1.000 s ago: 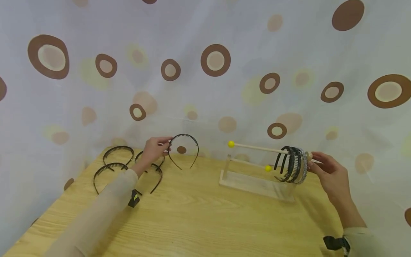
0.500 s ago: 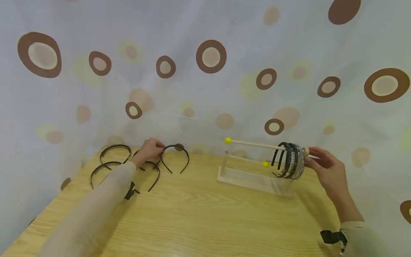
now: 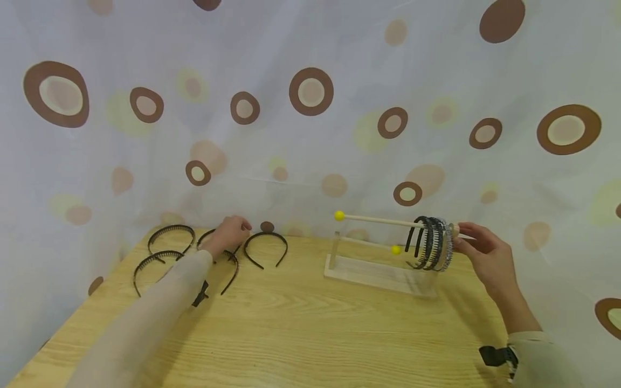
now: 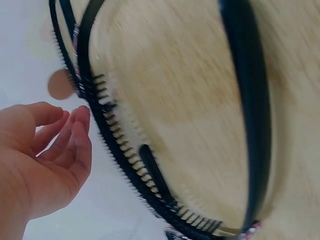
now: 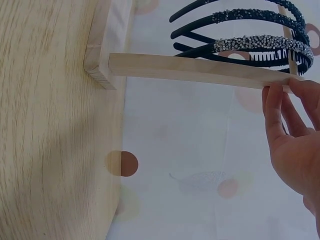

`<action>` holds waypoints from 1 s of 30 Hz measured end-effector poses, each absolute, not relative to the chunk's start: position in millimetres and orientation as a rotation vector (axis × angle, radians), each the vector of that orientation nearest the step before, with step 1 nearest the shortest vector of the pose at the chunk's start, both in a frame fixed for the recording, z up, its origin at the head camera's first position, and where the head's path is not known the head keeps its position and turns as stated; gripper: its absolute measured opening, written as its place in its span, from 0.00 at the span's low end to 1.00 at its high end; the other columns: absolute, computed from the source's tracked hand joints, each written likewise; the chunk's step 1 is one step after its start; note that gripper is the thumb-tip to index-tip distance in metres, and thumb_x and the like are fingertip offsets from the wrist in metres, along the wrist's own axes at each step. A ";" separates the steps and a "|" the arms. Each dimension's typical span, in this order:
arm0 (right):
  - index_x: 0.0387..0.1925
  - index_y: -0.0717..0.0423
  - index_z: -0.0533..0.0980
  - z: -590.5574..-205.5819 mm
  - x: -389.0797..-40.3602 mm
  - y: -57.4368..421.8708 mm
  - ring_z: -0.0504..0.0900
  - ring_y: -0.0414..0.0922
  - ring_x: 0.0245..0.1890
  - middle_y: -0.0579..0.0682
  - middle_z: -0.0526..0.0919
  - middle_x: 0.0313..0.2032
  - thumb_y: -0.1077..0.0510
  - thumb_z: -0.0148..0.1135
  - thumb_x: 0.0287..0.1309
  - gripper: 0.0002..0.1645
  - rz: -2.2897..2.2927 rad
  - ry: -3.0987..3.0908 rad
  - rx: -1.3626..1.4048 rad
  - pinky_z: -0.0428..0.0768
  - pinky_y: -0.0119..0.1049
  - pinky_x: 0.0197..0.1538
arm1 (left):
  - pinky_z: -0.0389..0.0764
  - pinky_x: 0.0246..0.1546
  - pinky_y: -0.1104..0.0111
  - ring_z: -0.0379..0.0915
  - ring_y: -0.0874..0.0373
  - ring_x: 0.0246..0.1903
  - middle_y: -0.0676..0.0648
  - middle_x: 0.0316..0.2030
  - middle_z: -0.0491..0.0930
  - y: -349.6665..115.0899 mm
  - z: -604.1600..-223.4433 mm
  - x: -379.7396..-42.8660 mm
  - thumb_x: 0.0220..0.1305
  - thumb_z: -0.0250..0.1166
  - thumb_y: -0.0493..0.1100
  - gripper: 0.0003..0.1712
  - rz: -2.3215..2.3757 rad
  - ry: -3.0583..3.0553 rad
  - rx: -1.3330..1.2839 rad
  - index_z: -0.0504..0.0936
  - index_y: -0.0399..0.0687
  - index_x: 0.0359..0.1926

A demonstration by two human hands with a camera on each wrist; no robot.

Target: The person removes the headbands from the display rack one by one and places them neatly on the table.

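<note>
My left hand (image 3: pixel 232 234) hovers over the back left of the table, fingers loosely bent and holding nothing. Just right of it a black headband (image 3: pixel 266 234) stands on its two ends, apart from the fingers. In the left wrist view, a toothed black headband (image 4: pixel 125 165) passes close by the left hand (image 4: pixel 47 155). At the right, my right hand (image 3: pixel 492 261) pinches the top of the end post (image 5: pixel 200 68) of a wooden rack (image 3: pixel 378 276). Several black and glittery silver headbands (image 3: pixel 432 243) hang on the rack's upper rod, near that post.
Several toothed black headbands stand at the table's left, among them one at the back (image 3: pixel 171 228) and one nearer (image 3: pixel 160 255); my left forearm partly covers some. The rack's rods end in yellow balls (image 3: pixel 339 215). A spotted curtain (image 3: pixel 310 145) rises behind the wooden table (image 3: pixel 310 334).
My left hand has lowered the headband to the table at the back, let go of it and drawn slightly left. The right hand keeps its grip on the rack.
</note>
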State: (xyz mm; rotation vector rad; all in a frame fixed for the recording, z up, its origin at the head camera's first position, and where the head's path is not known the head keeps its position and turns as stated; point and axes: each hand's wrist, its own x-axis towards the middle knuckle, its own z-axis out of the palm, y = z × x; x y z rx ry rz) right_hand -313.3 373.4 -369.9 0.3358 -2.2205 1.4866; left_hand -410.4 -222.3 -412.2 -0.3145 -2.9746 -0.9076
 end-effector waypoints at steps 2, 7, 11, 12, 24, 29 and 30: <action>0.66 0.62 0.74 -370.1 -312.6 373.7 0.84 0.36 0.46 0.45 0.83 0.52 0.59 0.67 0.67 0.28 1.497 -2.213 0.346 0.81 0.25 0.46 | 0.81 0.42 0.54 0.79 0.46 0.43 0.36 0.48 0.82 -215.1 -409.2 -405.6 0.73 0.54 0.37 0.18 -0.870 -2.933 -0.368 0.82 0.32 0.56; 0.66 0.63 0.74 -368.5 -314.1 375.5 0.84 0.36 0.47 0.46 0.83 0.53 0.60 0.66 0.68 0.28 1.480 -2.194 0.381 0.82 0.27 0.46 | 0.81 0.41 0.55 0.80 0.48 0.41 0.41 0.46 0.83 -185.2 -394.4 -389.7 0.74 0.57 0.41 0.17 -0.893 -2.816 -0.507 0.83 0.37 0.56; 0.66 0.63 0.74 -368.3 -315.5 376.3 0.84 0.36 0.47 0.46 0.83 0.53 0.61 0.66 0.68 0.27 1.498 -2.173 0.393 0.82 0.26 0.46 | 0.81 0.44 0.57 0.79 0.53 0.45 0.49 0.45 0.83 -152.0 -382.4 -371.7 0.73 0.60 0.47 0.17 -0.934 -2.745 -0.610 0.84 0.47 0.56; 0.66 0.63 0.74 -368.7 -315.7 376.2 0.84 0.36 0.47 0.46 0.83 0.53 0.61 0.66 0.67 0.27 1.508 -2.171 0.388 0.82 0.26 0.45 | 0.82 0.43 0.57 0.80 0.54 0.44 0.50 0.45 0.84 -142.5 -378.9 -365.5 0.72 0.61 0.48 0.17 -0.952 -2.724 -0.635 0.84 0.49 0.56; 0.66 0.66 0.73 -376.0 -319.6 375.3 0.84 0.38 0.47 0.48 0.83 0.53 0.63 0.67 0.66 0.29 1.633 -2.124 0.368 0.82 0.27 0.46 | 0.80 0.35 0.72 0.79 0.67 0.32 0.57 0.38 0.84 -9.7 -365.1 -316.5 0.71 0.64 0.49 0.13 -1.094 -2.440 -0.977 0.87 0.51 0.51; 0.66 0.64 0.73 -373.4 -318.4 373.5 0.83 0.37 0.48 0.49 0.83 0.54 0.60 0.67 0.67 0.29 1.573 -2.160 0.345 0.81 0.26 0.46 | 0.77 0.29 0.78 0.75 0.73 0.31 0.59 0.38 0.83 49.5 -378.6 -309.2 0.73 0.63 0.49 0.17 -1.093 -2.414 -1.005 0.82 0.51 0.58; 0.66 0.63 0.74 -372.6 -318.2 372.5 0.83 0.37 0.48 0.49 0.83 0.54 0.60 0.67 0.67 0.28 1.557 -2.170 0.341 0.81 0.26 0.46 | 0.76 0.28 0.78 0.75 0.74 0.31 0.59 0.38 0.83 60.2 -381.4 -308.1 0.74 0.62 0.51 0.19 -1.098 -2.411 -0.996 0.80 0.50 0.60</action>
